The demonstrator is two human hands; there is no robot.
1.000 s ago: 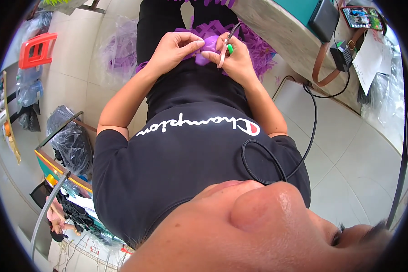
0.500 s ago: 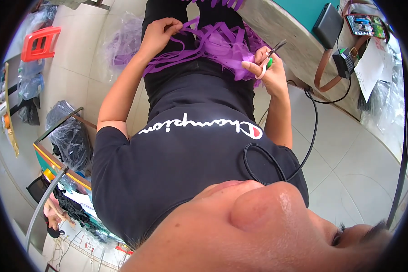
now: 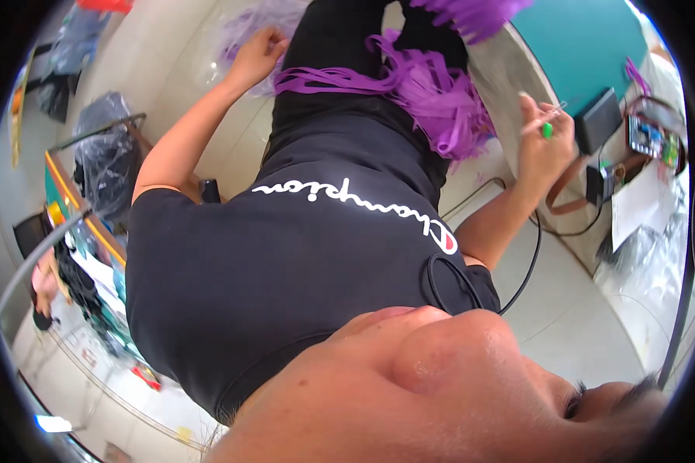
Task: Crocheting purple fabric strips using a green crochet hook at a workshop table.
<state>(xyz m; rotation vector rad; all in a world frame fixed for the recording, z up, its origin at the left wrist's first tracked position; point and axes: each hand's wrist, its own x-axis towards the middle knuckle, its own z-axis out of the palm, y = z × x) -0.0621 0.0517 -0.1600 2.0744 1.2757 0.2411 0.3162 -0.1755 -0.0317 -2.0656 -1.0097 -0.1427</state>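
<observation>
A tangled heap of purple straps [image 3: 444,104] lies across my lap, some strands trailing over my left thigh. My left hand [image 3: 256,60] is beyond that thigh, above a clear plastic bag [image 3: 235,27] with purple material in it. Its fingers are curled together, and whatever they may hold is hidden. Out to the right, near the table edge, my right hand [image 3: 547,147] is closed on a pair of scissors [image 3: 547,130] with a green part on the handle. The blades are blurred and hard to make out.
More purple straps [image 3: 483,17] hang at the near edge of a teal-topped table [image 3: 579,38]. A black box [image 3: 598,122], a lit phone [image 3: 647,139], a brown strap [image 3: 557,202] and papers [image 3: 637,204] are on the right. A black cable [image 3: 529,270] runs beside me.
My left hand has left the strap it held and moved outward beside the plastic bag. My right hand has swung right, away from the heap, with the scissors. The view has shifted.
</observation>
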